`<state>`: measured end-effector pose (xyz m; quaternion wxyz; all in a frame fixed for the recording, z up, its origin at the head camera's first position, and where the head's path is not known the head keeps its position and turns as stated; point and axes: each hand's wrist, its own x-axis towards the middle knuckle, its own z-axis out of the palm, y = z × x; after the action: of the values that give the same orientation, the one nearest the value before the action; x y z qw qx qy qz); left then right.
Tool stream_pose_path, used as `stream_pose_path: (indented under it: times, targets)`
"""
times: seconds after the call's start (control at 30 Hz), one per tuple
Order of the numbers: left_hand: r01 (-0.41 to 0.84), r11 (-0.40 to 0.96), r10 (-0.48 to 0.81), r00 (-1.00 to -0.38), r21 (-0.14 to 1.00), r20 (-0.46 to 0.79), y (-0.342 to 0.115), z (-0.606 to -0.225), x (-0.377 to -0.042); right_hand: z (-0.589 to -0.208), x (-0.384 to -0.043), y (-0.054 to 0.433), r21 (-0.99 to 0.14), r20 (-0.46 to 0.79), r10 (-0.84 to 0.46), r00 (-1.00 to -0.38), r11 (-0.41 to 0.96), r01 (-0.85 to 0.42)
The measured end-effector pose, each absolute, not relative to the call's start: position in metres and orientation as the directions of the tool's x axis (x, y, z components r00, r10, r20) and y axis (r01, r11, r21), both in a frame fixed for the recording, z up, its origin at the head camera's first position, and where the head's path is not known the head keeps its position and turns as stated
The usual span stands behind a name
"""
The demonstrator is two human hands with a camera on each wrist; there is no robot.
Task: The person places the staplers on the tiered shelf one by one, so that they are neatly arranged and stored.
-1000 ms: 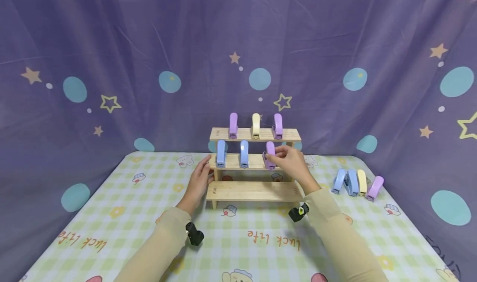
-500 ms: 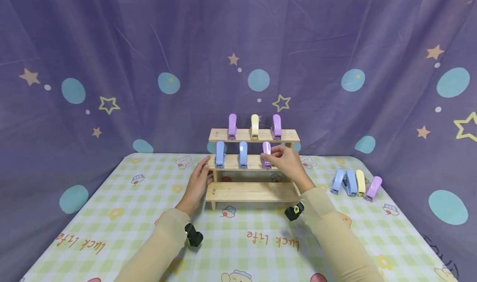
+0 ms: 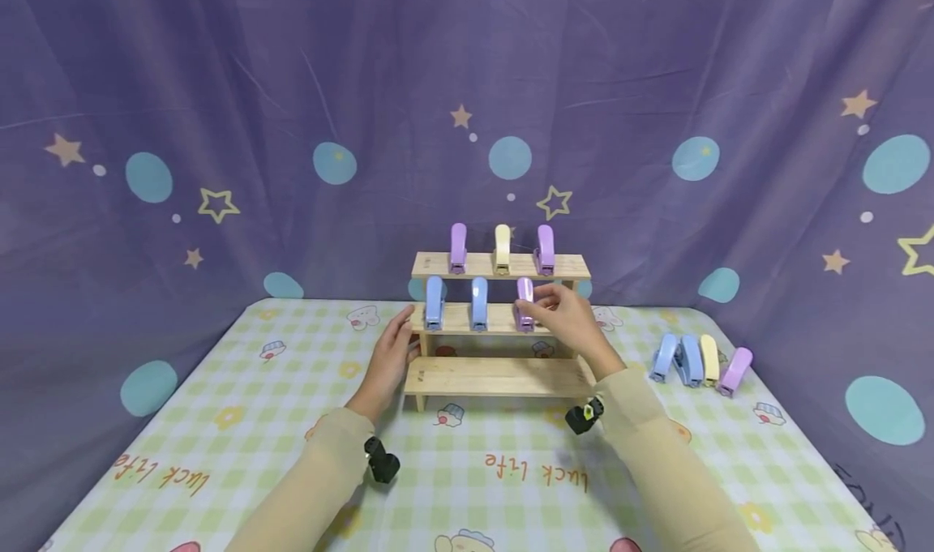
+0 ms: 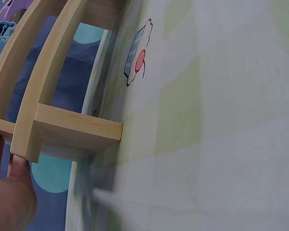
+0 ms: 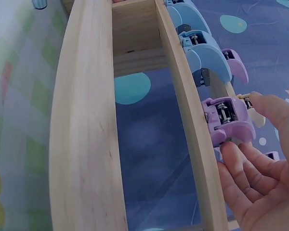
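The right hand (image 3: 572, 321) pinches a purple stapler (image 3: 525, 291) upright on the middle shelf (image 3: 456, 318) of a wooden rack (image 3: 499, 376), two blue staplers (image 3: 478, 301) to its left. The left hand (image 3: 387, 363) touches the rack's end; whether it grips, I can't tell.

Right wrist view — hand (image 5: 262, 180) cropped

We see a glossy, smooth purple plastic stapler (image 3: 525, 290) with shiny metal inner parts (image 5: 225, 112), a matt, grained, three-tier pale wooden stand (image 3: 503, 376) and a creased purple cloth backdrop (image 3: 627, 66).
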<state>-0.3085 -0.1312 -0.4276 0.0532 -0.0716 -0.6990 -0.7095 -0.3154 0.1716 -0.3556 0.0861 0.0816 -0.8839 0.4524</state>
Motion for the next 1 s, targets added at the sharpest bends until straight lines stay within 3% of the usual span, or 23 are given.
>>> stream_pose_path:
  times: [0.37,1.0]
  targets:
    - [0.188,-0.027,0.014,-0.982,0.982,0.188,-0.130,-0.427,-0.306,-0.354,-0.301,0.209,-0.735,0.256,-0.089,-0.963,0.629,-0.253]
    - [0.159,-0.006,0.028,-0.987,0.987,0.159,-0.131,-0.427,-0.307,-0.372,-0.269,0.310,-0.619,0.261,0.023,-0.965,0.771,-0.149]
